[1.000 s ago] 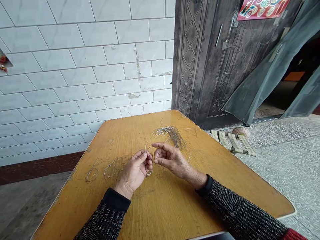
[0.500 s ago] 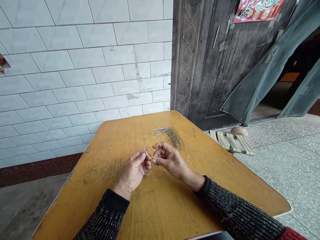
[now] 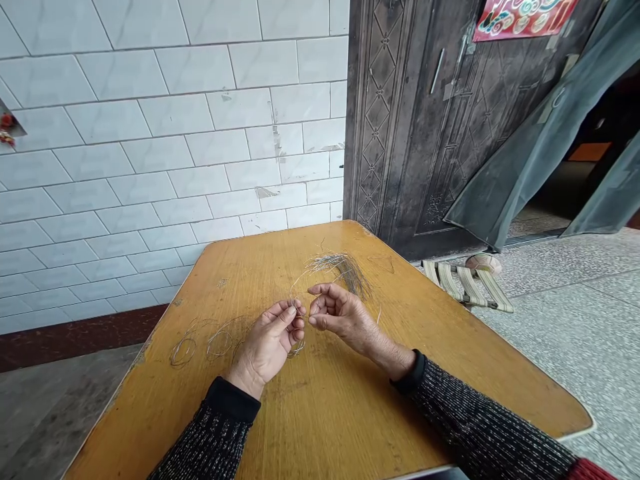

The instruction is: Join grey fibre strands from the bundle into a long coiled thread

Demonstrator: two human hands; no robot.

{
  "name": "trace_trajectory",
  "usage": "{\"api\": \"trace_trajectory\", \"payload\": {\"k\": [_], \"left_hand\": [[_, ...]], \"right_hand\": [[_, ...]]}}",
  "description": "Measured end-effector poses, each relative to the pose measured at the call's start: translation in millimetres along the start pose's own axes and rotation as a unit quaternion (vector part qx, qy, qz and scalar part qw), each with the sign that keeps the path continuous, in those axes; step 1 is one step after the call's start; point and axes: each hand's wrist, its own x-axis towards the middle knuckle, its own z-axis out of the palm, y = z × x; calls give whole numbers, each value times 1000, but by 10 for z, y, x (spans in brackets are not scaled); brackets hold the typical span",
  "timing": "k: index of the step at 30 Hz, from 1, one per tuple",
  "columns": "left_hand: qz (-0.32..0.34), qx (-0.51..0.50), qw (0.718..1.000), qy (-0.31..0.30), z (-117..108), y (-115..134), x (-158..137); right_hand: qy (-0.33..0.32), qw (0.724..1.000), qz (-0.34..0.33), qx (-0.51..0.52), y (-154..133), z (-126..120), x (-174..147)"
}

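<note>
My left hand [image 3: 269, 340] is closed, with a thin metal wire [image 3: 292, 293] pinched between thumb and forefinger. The wire bends in a loose curve above those fingertips. Close beside it, my right hand [image 3: 345, 323] has its index finger stretched forward, while its thumb and middle finger come together near the wire; the exact contact is too fine to see clearly. Left of my hands, coiled wire rings [image 3: 219, 342] lie on the wooden table [image 3: 320, 413]. Another coil [image 3: 297, 349] shows partly behind my left fingers. Beyond my right hand rests a bundle of loose wires [image 3: 350, 272].
A tiled wall [image 3: 210, 140] stands at the table's far left side, and a dark carved door [image 3: 425, 133] behind its right corner. A low strap stool [image 3: 467, 285] sits on the floor to the right, near a hanging grey-green curtain [image 3: 515, 160].
The wire's bend between my hands has shrunk and drawn in towards my left fingertips. Both hands keep nearly the same place; the view has shifted slightly.
</note>
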Motion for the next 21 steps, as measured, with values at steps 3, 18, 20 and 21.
{"api": "trace_trajectory", "payload": {"k": [3,18,20,21], "left_hand": [[0,1,1000,-5,-1,1,3],[22,122,992,31,25,-32,-19],[47,177,982,48,66,-31,-36],[60,205,975,54,90,-29,-47]], "right_hand": [[-4,1000,0,-24,-34,8,-10],[95,982,25,-164,-71,23,-10],[116,967,4,-226,-33,23,-15],[125,957,-7,-263,-22,23,-21]]}}
